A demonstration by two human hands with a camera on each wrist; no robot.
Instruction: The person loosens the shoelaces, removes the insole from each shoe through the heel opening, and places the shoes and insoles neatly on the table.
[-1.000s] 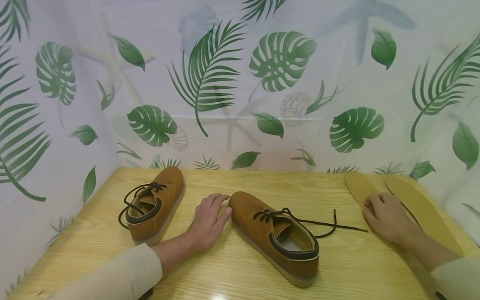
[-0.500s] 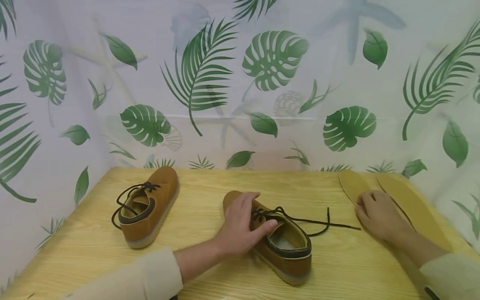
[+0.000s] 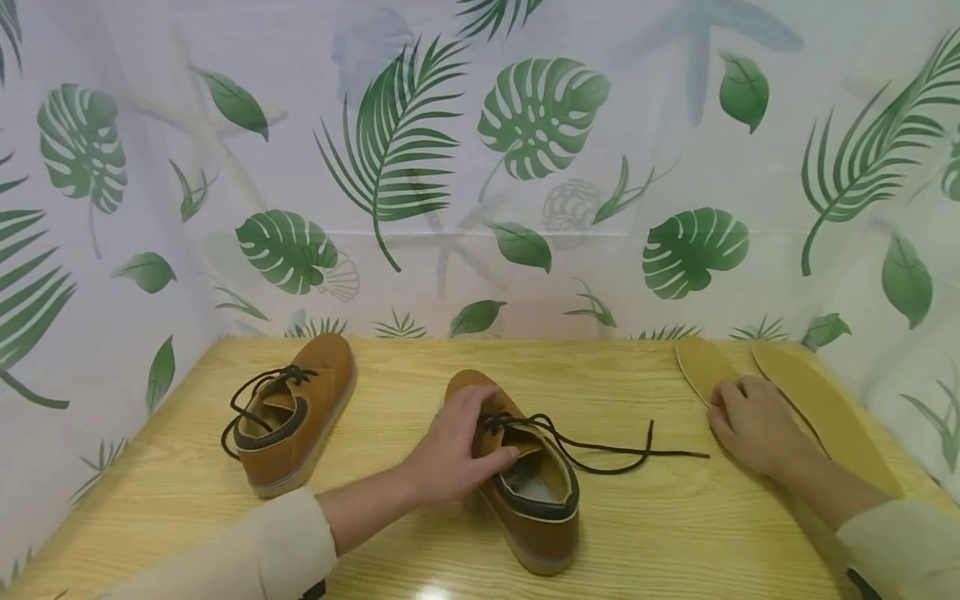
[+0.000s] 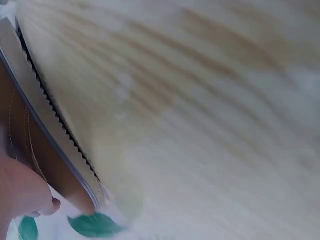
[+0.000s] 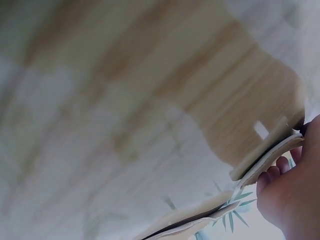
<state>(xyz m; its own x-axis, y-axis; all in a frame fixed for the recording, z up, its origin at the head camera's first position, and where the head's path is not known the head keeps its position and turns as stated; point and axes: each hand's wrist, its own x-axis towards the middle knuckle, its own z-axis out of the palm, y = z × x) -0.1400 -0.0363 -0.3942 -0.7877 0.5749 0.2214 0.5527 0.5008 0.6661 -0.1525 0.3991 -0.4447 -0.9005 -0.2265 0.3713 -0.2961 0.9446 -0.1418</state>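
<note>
A brown lace-up shoe (image 3: 542,533) stands mid-table, toe pointing away and slightly left. My left hand (image 3: 442,454) grips it across the front, thumb by the tongue and fingers over the vamp. In the left wrist view the shoe's side (image 4: 47,137) and ridged sole edge show beside the fingers. Its black lace (image 3: 600,448) trails out to the right on the table. On the right, my right hand (image 3: 757,427) pinches the edge of a tan insole (image 3: 699,364). The right wrist view has the fingers curled at the raised insole edge (image 5: 280,154).
A matching brown shoe (image 3: 324,417) stands at the left, its lace looped over the opening. A second tan insole (image 3: 828,408) lies right of my right hand. Behind the wooden table (image 3: 405,542) hangs a leaf-patterned cloth (image 3: 525,200).
My left hand has moved right from beside the toe onto the shoe and gripped it. The shoe has turned and shifted left, its heel swinging leftward. My right hand stays at the insole.
</note>
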